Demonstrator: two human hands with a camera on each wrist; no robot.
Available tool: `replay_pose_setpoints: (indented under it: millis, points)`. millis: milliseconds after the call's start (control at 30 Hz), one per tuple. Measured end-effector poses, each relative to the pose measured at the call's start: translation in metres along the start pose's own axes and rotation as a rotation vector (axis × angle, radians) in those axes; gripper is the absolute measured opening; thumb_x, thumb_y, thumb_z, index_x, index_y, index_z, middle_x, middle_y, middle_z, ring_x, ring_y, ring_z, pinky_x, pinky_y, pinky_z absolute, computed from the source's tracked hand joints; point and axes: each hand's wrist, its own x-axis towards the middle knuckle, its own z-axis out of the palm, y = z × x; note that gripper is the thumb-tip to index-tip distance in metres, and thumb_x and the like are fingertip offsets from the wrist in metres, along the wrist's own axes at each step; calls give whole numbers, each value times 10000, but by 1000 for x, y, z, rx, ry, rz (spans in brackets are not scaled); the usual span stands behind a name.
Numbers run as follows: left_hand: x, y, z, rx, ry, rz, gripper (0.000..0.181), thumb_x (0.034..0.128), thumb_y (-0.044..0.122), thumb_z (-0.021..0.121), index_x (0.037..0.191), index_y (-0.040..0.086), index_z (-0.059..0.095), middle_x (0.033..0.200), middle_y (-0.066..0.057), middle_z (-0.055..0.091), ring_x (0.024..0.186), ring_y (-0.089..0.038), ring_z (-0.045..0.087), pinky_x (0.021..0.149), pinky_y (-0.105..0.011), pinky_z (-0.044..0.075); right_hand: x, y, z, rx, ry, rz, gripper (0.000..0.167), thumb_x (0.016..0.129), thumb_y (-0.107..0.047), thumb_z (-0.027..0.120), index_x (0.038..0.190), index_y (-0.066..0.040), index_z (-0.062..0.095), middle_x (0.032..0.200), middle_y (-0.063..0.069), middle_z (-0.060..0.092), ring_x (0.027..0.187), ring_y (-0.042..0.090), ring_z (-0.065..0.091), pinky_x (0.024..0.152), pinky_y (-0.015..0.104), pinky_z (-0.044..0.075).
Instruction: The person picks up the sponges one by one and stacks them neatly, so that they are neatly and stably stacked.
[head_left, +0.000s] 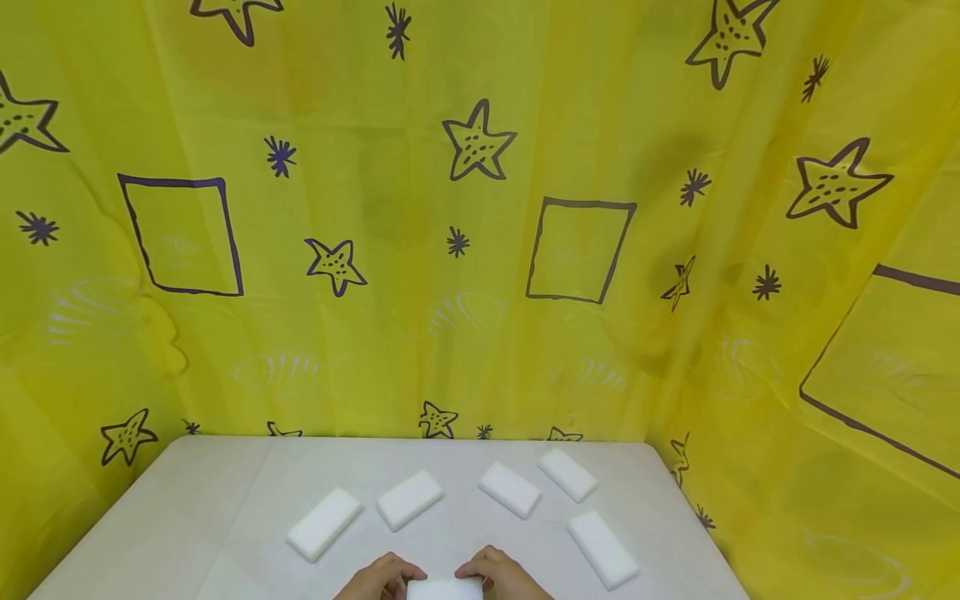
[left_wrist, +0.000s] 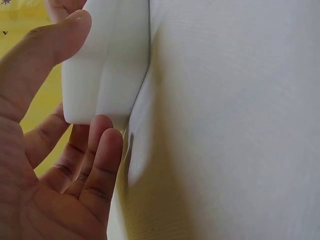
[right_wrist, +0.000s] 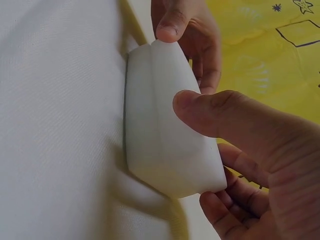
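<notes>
head view: holding a white block (head_left: 445, 590) at the near middle of the table (head_left: 232, 533).
clamped on it at the left end with the left grip (head_left: 384, 577) and at the right end with the right grip (head_left: 501, 575), with thumbs against one face and fingers around the ends. marked in both wrist views by a faint lengthwise seam; cannot tell whether one block or two stacked. flanked farther off by an outer left block (head_left: 325, 524) and an inner left block (head_left: 409, 500) on the left, and by an inner right block (head_left: 510, 489), a far right block (head_left: 567, 475) and a near right block (head_left: 602, 550) on the right, all white. backed by a yellow curtain (head_left: 375, 208) printed with dark starfish.
</notes>
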Motion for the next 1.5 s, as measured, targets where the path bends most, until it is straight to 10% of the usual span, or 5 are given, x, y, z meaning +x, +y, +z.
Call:
replay_pose_setpoints:
  millis: [367,600,1333,1500]
  points:
    - [-1,0,2,24,8,-17,343,885,121,724,1138,-74,599,883,84,506,769,53,522,668,-205,490,-7,0,-22,25,10,-32,470,825,-114,791,1229,46,611,1065,28,587,932,-4,515,813,222,492]
    - [-1,-5,2,5,-2,9,331,894,98,705,1146,-85,593,898,76,508,778,62,508,658,-202,481,-25,4,-44,-71,178,-148,502,834,-199,793,1234,31,596,1065,153,601,926,182,568,767,245,505]
    - [-1,-11,6,2,69,31,311,896,133,702,1135,-57,643,936,134,541,796,70,509,668,-197,481,-88,37,-109,-198,570,407,615,737,-236,858,1263,-37,609,1079,33,619,933,157,547,764,274,497]
    - [-3,-16,10,49,120,132,264,905,123,690,1120,-27,663,989,68,609,868,53,559,698,-202,511,-92,51,-108,-217,602,519,680,695,-266,886,1265,-23,608,1125,60,626,994,221,568,835,393,517]
